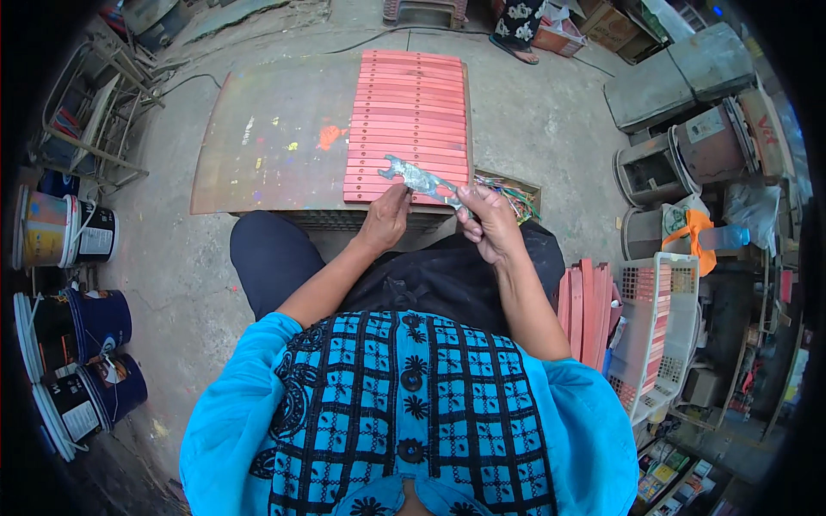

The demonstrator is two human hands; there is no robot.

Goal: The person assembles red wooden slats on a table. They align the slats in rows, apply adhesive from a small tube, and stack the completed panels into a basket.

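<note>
My right hand (492,224) is closed around the handle end of a worn grey metal hand tool (419,181). Its notched, jaw-like head points up and left, somewhat like pliers; the exact kind is hard to make out. Just below the tool, my left hand (384,224) has its fingertips pinched together; whatever they hold, if anything, is hidden. Beneath both lies a row of pink-red bars (409,112), side by side, with small dark holes or studs along two lines. They rest on the right part of a paint-spotted board (275,129).
Beside the board, a box (527,198) holds thin coloured strands. Pink bars (585,310) stand by my right leg, next to a white plastic basket (688,335). Several paint buckets (103,322) line the left side. Another person's foot (516,52) shows at the far edge.
</note>
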